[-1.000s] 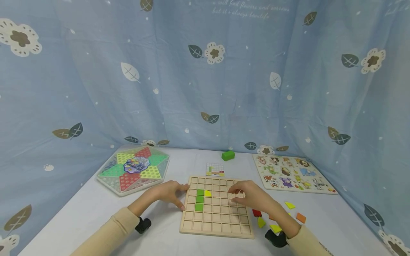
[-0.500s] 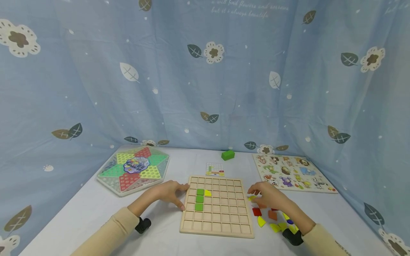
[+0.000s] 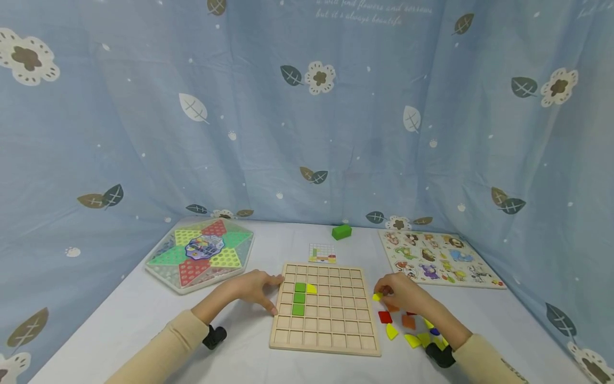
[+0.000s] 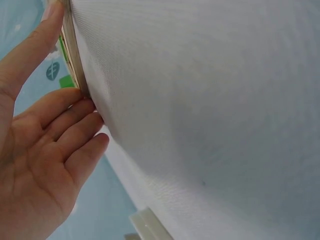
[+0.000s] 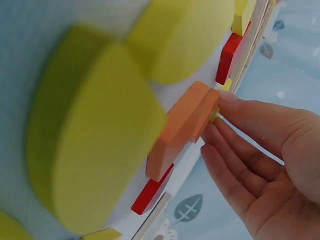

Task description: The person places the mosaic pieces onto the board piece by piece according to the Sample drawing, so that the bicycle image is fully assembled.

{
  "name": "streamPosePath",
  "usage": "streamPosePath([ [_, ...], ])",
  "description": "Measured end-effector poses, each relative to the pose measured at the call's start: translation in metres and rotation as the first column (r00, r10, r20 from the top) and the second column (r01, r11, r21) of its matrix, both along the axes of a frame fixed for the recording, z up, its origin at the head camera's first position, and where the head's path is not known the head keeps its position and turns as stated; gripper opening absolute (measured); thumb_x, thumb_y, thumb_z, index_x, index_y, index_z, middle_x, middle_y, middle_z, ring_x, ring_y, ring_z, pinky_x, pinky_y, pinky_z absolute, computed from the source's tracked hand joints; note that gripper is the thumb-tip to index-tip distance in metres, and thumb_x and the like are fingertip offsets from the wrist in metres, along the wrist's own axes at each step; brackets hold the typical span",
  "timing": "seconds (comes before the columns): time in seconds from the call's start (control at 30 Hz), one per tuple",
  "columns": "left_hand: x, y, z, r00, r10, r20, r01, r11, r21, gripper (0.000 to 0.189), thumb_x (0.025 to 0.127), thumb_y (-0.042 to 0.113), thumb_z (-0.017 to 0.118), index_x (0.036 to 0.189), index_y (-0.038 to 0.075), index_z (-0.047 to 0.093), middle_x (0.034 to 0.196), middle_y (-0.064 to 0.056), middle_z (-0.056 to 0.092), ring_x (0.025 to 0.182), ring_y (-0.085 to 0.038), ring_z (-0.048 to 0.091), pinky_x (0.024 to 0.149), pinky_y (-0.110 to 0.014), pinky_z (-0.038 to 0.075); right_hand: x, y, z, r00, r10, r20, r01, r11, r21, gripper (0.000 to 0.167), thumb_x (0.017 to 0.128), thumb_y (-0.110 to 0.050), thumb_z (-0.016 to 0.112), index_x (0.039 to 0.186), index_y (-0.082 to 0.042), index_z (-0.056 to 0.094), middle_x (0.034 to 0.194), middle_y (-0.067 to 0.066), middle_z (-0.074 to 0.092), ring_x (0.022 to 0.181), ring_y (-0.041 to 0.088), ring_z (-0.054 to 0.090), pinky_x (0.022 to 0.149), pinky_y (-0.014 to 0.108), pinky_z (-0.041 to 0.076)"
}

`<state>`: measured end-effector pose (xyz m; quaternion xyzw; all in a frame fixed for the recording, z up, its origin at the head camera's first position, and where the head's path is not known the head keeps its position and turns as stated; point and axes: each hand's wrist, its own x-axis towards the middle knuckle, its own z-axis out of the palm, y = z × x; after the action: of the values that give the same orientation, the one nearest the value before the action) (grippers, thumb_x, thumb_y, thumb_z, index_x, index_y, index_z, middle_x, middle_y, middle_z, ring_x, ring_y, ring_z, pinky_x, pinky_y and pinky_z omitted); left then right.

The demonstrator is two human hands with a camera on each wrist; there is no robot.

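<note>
A wooden grid board lies on the white table, with green square pieces and a yellow quarter-round piece in its cells. The left hand rests at the board's left edge, thumb and index finger spread along it; the left wrist view shows the fingertips against the wooden edge. To the right of the board, the right hand pinches a small yellow piece in its fingertips, partly hidden by them. Beside those fingertips are orange blocks.
Several loose red, orange and yellow pieces lie right of the board. Behind it are a pattern card and a green block. A hexagonal game board stands left, an animal puzzle right.
The right hand has moved from over the grid board to the loose pieces at its right, and its fingertips have closed on a yellow piece. The left hand stays put.
</note>
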<state>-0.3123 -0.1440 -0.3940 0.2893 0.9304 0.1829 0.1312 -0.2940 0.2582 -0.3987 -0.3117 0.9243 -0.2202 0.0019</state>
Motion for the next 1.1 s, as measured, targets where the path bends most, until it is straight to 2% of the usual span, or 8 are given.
streamPosePath([
  [0.17,0.000,0.001,0.001,1.000,0.003,0.002,-0.003,1.000,0.001,0.087,0.068,0.040,0.086,0.140,0.005,0.050,0.144,-0.010,0.047,0.133,-0.035,0.041,0.106,-0.047,0.036,0.001,-0.001,0.005,0.999,-0.035,0.003,0.035,0.999,0.031,0.015,0.081,0.002,0.073,0.094,-0.005,0.073,0.085,-0.001,0.067,0.074,0.009,0.058,0.065,0.023,0.052],
  [0.3,0.000,0.001,0.001,1.000,0.005,0.003,-0.005,1.000,-0.001,0.087,0.069,0.040,0.086,0.140,0.005,0.050,0.144,-0.010,0.047,0.133,-0.034,0.041,0.106,-0.047,0.036,0.001,-0.004,0.010,0.999,-0.034,-0.021,0.035,0.999,0.038,0.015,0.082,0.001,0.072,0.095,-0.005,0.072,0.087,-0.001,0.068,0.076,0.011,0.059,0.067,0.027,0.054],
  [0.53,0.001,0.000,0.002,1.000,0.001,0.004,-0.001,1.000,0.008,0.087,0.069,0.039,0.086,0.140,0.005,0.049,0.144,-0.011,0.047,0.133,-0.035,0.041,0.106,-0.047,0.036,0.003,-0.018,0.014,0.999,0.013,-0.051,-0.014,1.000,-0.007,0.016,0.083,-0.004,0.074,0.099,-0.005,0.072,0.090,-0.001,0.069,0.083,0.019,0.064,0.073,0.036,0.056],
  [0.8,0.002,0.000,0.001,1.000,0.000,-0.003,0.000,1.000,0.004,0.088,0.069,0.040,0.086,0.140,0.005,0.049,0.144,-0.011,0.047,0.133,-0.036,0.041,0.106,-0.047,0.036,0.005,-0.040,0.013,0.998,0.027,-0.062,-0.031,0.998,-0.059,0.017,0.083,-0.006,0.075,0.100,-0.008,0.073,0.092,-0.002,0.069,0.085,0.018,0.065,0.076,0.037,0.056],
  [1.1,0.001,-0.001,0.000,1.000,0.002,-0.005,-0.002,1.000,0.004,0.088,0.068,0.040,0.086,0.140,0.005,0.050,0.144,-0.010,0.047,0.133,-0.035,0.041,0.106,-0.047,0.036,0.012,-0.078,0.020,0.995,0.087,-0.053,-0.092,0.992,-0.084,0.018,0.083,-0.005,0.075,0.100,-0.006,0.074,0.095,-0.001,0.069,0.087,0.021,0.064,0.077,0.038,0.055],
])
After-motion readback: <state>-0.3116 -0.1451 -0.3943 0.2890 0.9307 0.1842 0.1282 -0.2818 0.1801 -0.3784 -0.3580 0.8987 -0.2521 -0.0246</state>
